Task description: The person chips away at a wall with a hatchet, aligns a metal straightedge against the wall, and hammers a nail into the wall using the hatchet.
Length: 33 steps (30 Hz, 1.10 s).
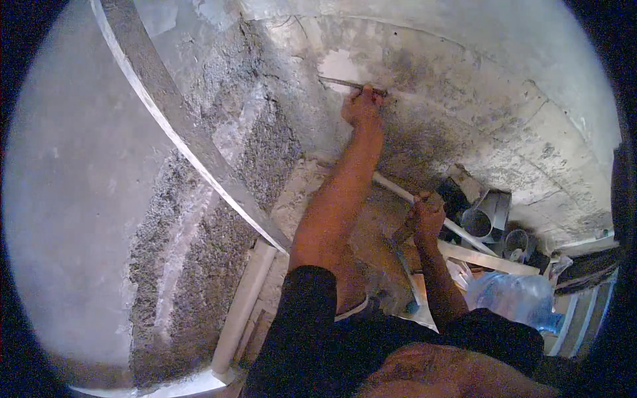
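Observation:
My left hand (365,107), with the arm stretched out, grips a thin dark rod (343,82), possibly a chisel. The rod lies across a pale bare patch (338,64) on the stained, rough wall (423,89). Lower and to the right, my right hand (429,211) is curled into a fist. A long pale rod (393,186) shows on both sides of this fist. Whether the fingers wrap around it or only pass in front of it is unclear. A blurred brownish thing (404,230) lies just left of the fist and cannot be made out.
A pale-edged strip (169,127) curves along the left wall beside rough, exposed plaster (169,278). Below it stands a long pale board (244,308). At right are a grey pipe fitting (477,221), a clear cylindrical container (517,244), a white strip (490,258) and a blue translucent plastic bottle (512,298).

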Motion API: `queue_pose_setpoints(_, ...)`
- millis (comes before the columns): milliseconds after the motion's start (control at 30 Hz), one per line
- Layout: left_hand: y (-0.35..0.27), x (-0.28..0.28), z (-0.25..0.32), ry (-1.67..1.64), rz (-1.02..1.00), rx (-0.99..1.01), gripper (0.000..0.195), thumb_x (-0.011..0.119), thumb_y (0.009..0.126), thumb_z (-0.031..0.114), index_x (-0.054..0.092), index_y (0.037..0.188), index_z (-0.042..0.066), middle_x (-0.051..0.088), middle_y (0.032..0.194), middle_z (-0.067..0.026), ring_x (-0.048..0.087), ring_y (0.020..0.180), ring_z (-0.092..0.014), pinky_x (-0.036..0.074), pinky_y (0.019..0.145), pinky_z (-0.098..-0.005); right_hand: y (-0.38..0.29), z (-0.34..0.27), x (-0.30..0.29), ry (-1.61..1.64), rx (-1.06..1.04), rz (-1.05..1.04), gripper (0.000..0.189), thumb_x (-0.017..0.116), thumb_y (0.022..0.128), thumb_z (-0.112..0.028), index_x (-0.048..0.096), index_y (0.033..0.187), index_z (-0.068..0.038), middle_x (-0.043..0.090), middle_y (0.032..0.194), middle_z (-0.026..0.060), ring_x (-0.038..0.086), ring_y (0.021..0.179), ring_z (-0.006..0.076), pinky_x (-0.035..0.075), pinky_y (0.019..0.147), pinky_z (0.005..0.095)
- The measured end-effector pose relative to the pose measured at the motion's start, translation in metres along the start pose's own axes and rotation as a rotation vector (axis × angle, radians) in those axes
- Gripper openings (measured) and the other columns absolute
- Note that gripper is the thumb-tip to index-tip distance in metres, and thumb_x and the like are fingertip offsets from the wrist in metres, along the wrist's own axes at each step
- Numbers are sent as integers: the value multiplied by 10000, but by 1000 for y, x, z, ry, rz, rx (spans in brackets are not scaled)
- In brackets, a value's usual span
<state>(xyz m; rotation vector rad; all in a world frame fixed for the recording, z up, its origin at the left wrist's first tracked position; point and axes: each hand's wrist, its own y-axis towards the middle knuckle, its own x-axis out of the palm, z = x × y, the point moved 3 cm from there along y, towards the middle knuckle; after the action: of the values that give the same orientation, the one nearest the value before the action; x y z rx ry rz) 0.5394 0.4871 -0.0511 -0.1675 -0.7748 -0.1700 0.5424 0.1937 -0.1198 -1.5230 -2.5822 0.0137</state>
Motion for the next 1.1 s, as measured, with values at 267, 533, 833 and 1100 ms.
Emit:
queue_pose_setpoints(267,33,-15,-2,56,-38,-47,151,596,843,142,588,937,25,622,831,-113,587,658,-232,488,513,-358,2,25,-33,-734,-663,-31,122,628,818,-161,563,874,-73,546,679,28,510,508,134,425,465,284)
queue_pose_setpoints(533,-8,-43,44,1923,-117,395,251,622,762,255,621,979,130,644,856,-98,604,779,-255,488,706,-439,-48,16,-36,-356,88,-137,198,599,826,-239,572,871,-48,567,732,43,555,682,166,447,606,346)
queue_pose_setpoints(833,30,-66,68,1347,-209,647,158,668,747,200,630,784,51,612,714,-68,584,610,-209,469,527,-334,-62,26,-15,-318,56,-241,336,608,811,-263,574,1058,-38,574,762,92,539,698,168,442,623,351)
queue_pose_setpoints(1100,12,-59,81,435,-180,320,58,643,779,78,606,777,33,585,691,-64,555,572,-186,468,467,-270,-36,67,-13,-395,-124,-222,279,622,829,-239,491,916,-8,572,674,69,553,574,166,469,502,321)
